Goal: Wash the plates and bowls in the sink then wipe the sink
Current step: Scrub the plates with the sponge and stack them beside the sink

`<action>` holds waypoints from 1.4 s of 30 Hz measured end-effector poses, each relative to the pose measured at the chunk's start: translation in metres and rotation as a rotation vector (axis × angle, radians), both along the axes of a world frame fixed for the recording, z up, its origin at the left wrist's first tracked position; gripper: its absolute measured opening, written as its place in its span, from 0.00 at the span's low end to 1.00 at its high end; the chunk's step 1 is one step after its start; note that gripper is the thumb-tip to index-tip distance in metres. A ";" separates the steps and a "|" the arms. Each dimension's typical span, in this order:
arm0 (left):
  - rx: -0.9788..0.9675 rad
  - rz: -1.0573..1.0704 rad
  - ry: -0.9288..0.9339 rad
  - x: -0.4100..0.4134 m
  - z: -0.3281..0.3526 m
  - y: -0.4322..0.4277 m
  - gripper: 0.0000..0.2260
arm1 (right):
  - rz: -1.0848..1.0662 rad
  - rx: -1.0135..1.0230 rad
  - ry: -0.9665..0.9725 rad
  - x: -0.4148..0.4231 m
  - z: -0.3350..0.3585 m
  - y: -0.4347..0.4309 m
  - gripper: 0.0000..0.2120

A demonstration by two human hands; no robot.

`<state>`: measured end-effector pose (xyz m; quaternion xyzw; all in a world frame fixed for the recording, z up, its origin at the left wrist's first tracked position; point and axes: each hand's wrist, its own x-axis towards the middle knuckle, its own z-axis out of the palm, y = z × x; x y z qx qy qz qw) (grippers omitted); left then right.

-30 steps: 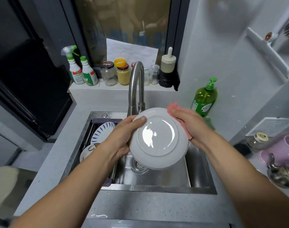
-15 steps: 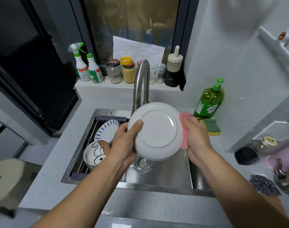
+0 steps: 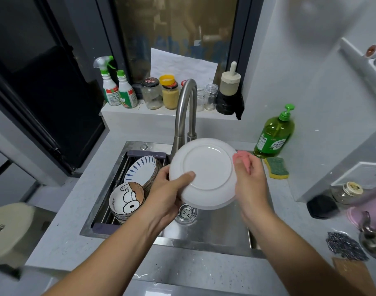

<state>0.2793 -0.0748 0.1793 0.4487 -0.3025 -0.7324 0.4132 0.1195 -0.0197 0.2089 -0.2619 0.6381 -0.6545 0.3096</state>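
White plate (image 3: 206,167) was up in our grip above the sink (image 3: 204,242), tipped nearly upright with its ringed underside facing us. We held it over the basin's middle, just above the drain strainer (image 3: 186,212). Our left hand (image 3: 170,189) gripped its left edge, thumb flat across the underside and the other fingers curled out of sight behind the rim. Our right hand (image 3: 250,180) closed on a pink cloth (image 3: 244,158) and pressed it against the plate's right edge, thumb on the rim.

In the sink's left part sat a drying rack (image 3: 148,153), with a blue-striped plate (image 3: 141,170) leaning in it and a cartoon bowl (image 3: 126,197) in front of that, on a stack of bowls. At the sink's back edge rose the steel faucet (image 3: 184,107), its spout just behind the plate. On the counter (image 3: 61,231) past the sink's back right corner stood a green soap bottle (image 3: 273,135), with a green and yellow sponge (image 3: 277,167) just beside it. Well off the sink's right side lay a wad of steel wool (image 3: 345,246).
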 end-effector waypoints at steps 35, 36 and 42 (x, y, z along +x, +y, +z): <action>-0.037 0.191 0.378 0.229 0.003 -0.190 0.16 | 0.391 0.061 -0.266 0.221 0.012 -0.193 0.17; -0.071 0.179 0.357 0.236 -0.005 -0.201 0.11 | 0.396 0.073 -0.384 0.223 0.002 -0.204 0.17; -0.177 -0.143 0.045 0.267 -0.055 -0.268 0.14 | 0.338 0.336 -0.314 0.220 -0.053 -0.265 0.11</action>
